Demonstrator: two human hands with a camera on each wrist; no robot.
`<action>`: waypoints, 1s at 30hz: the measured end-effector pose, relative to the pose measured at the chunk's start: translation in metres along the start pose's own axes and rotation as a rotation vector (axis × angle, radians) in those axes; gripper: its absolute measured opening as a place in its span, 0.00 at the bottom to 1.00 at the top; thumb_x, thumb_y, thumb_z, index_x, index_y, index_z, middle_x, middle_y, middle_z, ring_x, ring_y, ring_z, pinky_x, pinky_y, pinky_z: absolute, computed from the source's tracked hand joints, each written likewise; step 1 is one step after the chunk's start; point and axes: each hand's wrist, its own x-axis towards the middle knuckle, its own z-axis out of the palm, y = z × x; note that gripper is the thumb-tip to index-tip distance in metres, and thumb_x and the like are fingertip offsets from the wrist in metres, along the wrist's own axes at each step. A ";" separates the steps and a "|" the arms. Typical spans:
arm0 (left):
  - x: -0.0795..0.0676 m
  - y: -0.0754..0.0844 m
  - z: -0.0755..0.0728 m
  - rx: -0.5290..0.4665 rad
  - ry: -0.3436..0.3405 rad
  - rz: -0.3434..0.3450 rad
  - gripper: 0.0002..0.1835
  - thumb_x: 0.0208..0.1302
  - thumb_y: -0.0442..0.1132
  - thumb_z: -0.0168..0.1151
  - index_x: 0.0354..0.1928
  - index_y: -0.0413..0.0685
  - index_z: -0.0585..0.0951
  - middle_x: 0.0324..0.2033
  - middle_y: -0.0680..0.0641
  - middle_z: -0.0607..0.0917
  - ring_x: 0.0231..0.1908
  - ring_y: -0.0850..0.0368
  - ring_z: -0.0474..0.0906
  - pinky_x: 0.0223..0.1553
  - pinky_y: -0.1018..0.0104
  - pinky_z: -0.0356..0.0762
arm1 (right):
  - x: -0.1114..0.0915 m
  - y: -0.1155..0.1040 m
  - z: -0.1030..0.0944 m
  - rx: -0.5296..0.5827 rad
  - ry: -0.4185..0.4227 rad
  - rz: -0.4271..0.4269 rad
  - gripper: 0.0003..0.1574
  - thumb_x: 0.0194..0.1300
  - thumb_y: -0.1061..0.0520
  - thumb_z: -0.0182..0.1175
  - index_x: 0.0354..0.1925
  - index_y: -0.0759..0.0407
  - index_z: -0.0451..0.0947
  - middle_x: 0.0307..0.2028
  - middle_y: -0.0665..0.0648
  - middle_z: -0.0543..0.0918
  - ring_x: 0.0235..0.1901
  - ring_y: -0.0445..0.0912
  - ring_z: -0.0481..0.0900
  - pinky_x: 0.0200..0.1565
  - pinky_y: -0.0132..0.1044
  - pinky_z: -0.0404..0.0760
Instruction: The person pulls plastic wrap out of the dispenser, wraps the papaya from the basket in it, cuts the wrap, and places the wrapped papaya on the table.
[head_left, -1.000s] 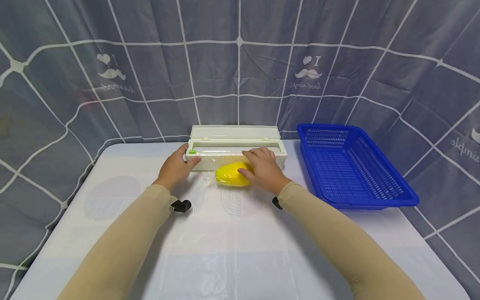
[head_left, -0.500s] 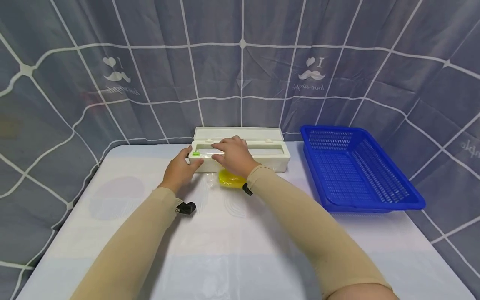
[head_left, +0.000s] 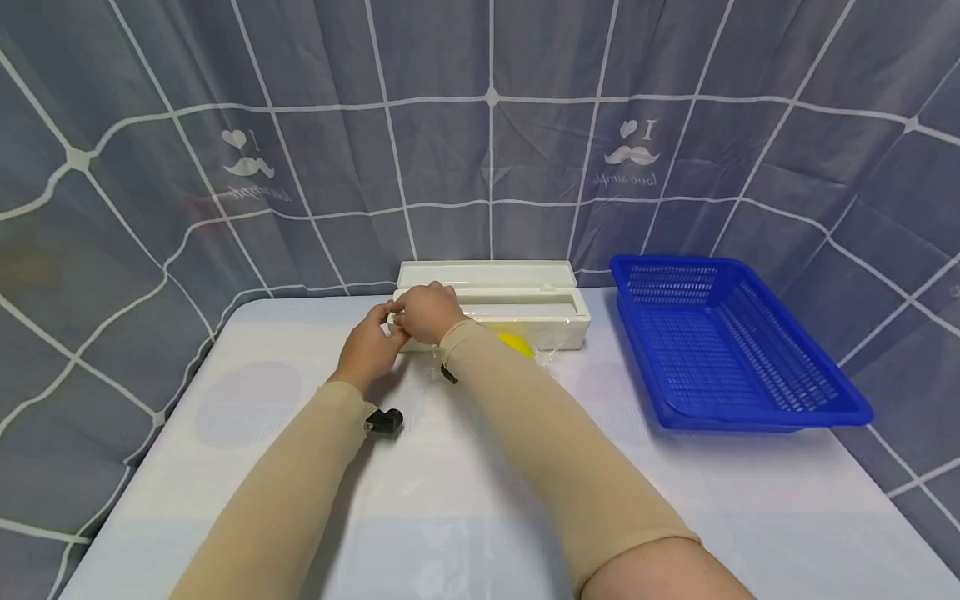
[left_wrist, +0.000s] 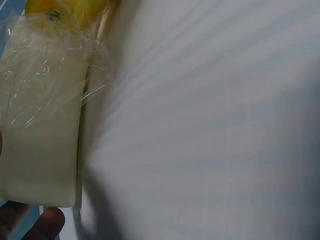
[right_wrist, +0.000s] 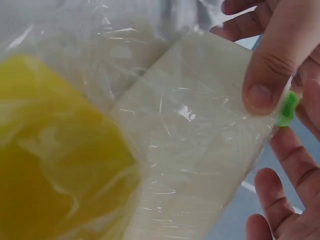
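A long white cling film dispenser (head_left: 558, 333) stands at the back of the table, its lid (head_left: 487, 273) raised. My left hand (head_left: 369, 348) grips its left end, thumb on the front wall. My right hand (head_left: 429, 312) has crossed to that same end. In the right wrist view its fingertips are at the small green slide cutter (right_wrist: 287, 109) and pinch it. Clear cling film (right_wrist: 185, 112) hangs over the dispenser's front. It covers a yellow oval fruit-like thing (head_left: 516, 342), which lies against the front wall and is partly hidden behind my right sleeve in the head view.
To the right of the dispenser stands a blue plastic basket (head_left: 750, 419) with perforated walls. A pale patterned cloth covers the table (head_left: 420, 533). Behind it hangs a grey curtain (head_left: 540, 150) with white lines, close to the dispenser's back.
My right hand has left the yellow thing and moved left along the dispenser to the green cutter at the left end. My left hand has kept its hold there.
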 end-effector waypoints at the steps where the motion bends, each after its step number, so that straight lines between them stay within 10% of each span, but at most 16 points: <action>1: 0.000 0.000 0.001 -0.001 -0.004 -0.003 0.37 0.77 0.57 0.51 0.82 0.53 0.60 0.77 0.37 0.68 0.76 0.33 0.65 0.74 0.37 0.65 | 0.000 0.000 0.002 -0.005 -0.006 0.002 0.20 0.79 0.45 0.59 0.64 0.37 0.84 0.60 0.42 0.87 0.54 0.51 0.79 0.56 0.44 0.72; 30: -0.001 -0.005 0.001 -0.032 0.023 0.023 0.42 0.74 0.63 0.59 0.82 0.53 0.61 0.76 0.38 0.71 0.76 0.35 0.65 0.75 0.38 0.63 | 0.010 0.019 0.017 0.152 0.035 0.135 0.14 0.76 0.45 0.63 0.54 0.41 0.89 0.55 0.44 0.90 0.58 0.53 0.83 0.60 0.51 0.72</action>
